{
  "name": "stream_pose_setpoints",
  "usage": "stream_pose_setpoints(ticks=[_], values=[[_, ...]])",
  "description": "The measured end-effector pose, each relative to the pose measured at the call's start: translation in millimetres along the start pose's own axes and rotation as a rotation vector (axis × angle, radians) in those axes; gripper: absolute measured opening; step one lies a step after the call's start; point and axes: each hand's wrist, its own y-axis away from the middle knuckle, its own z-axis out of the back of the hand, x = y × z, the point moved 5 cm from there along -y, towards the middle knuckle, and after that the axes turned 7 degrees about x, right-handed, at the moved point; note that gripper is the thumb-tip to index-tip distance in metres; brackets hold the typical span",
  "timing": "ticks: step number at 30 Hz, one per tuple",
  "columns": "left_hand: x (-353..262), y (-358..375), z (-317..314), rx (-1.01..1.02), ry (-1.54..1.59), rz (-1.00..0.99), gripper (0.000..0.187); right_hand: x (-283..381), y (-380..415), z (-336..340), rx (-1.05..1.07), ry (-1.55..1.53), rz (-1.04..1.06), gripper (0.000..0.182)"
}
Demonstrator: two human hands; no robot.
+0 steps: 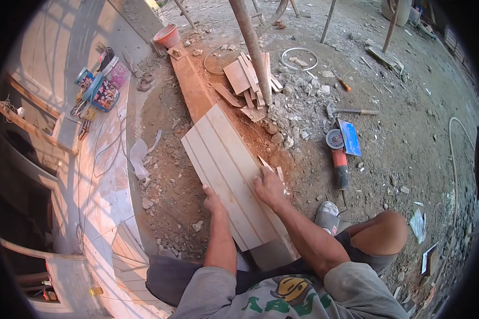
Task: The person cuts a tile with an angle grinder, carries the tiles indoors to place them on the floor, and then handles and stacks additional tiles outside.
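A long pale tile [228, 170] with brown lengthwise stripes slants across the space in front of me. My left hand [213, 200] grips its left edge, thumb laid along the top face. On the opposite edge, my right hand [269, 186] is closed around the side, its fingers partly hidden underneath. The tile's near end lies by my lap over a grey block-like surface [273, 254], and its far end reaches the dusty orange plank [193, 85]. To the right on the ground lies a red and black angle grinder [339, 162], its disc beside a blue plate [349, 137].
Cut tile pieces [238, 76] are stacked near a wooden pole [253, 50]. A hammer [354, 111] and a screwdriver [345, 85] lie on the rubble-strewn ground. An orange bucket [167, 36] stands beyond the plank; a blue bucket [102, 94] sits on the left ledge.
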Motion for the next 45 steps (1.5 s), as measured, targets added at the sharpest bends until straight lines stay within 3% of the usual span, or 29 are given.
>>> stream_pose_setpoints(ticks=[9, 15, 20, 24, 25, 26, 30, 31, 33, 35, 40, 45], values=[[-3.1, -70.8, -16.7, 0.13, -0.271, 0.013, 0.069, -71.8, -62.1, -62.2, 0.104, -0.067, -0.218, 0.036], [13.0, -66.3, -26.8, 0.022, -0.154, -0.102, 0.061, -92.6, -80.4, -74.8, 0.161, -0.065, -0.297, 0.042], [13.9, -72.2, -12.8, 0.003, -0.159, -0.131, 0.053, -95.7, -80.5, -68.2, 0.163, -0.046, -0.232, 0.044], [6.7, -84.6, 16.1, -0.124, -0.274, -0.228, 0.046, -128.3, -66.7, -28.0, 0.009, 0.019, -0.282, 0.046], [0.7, -78.0, 19.6, -0.14, -0.272, -0.251, 0.045, -139.7, -58.1, -3.6, -0.133, 0.171, -0.321, 0.05], [-6.5, -65.4, 17.2, -0.135, -0.27, -0.266, 0.045, -154.1, -44.7, 25.8, -0.284, 0.336, -0.373, 0.054], [-2.4, -29.0, -4.4, 0.005, -0.075, -0.181, 0.045, -205.8, -22.7, 100.1, -0.459, 0.568, -0.644, 0.068], [-8.3, -17.1, -5.8, 0.038, -0.004, -0.162, 0.045, -215.9, -24.2, 112.2, -0.459, 0.57, -0.643, 0.068], [-2.2, 1.2, -1.2, 0.05, -0.028, -0.161, 0.042, -244.4, -18.2, 128.6, -0.432, 0.59, -0.856, 0.068], [9.8, -4.5, 13.8, 0.048, -0.165, -0.27, 0.04, -266.3, -22.1, 134.2, -0.329, 0.519, -0.921, 0.068], [26.7, -5.2, 57.6, -0.083, -0.348, -0.365, 0.037, -283.4, -42.9, 142.3, -0.323, 0.581, -0.832, 0.065], [19.1, 16.2, 43.2, -0.051, -0.429, -0.412, 0.033, -292.7, -50.0, 160.5, -0.255, 0.511, -0.749, 0.057]])
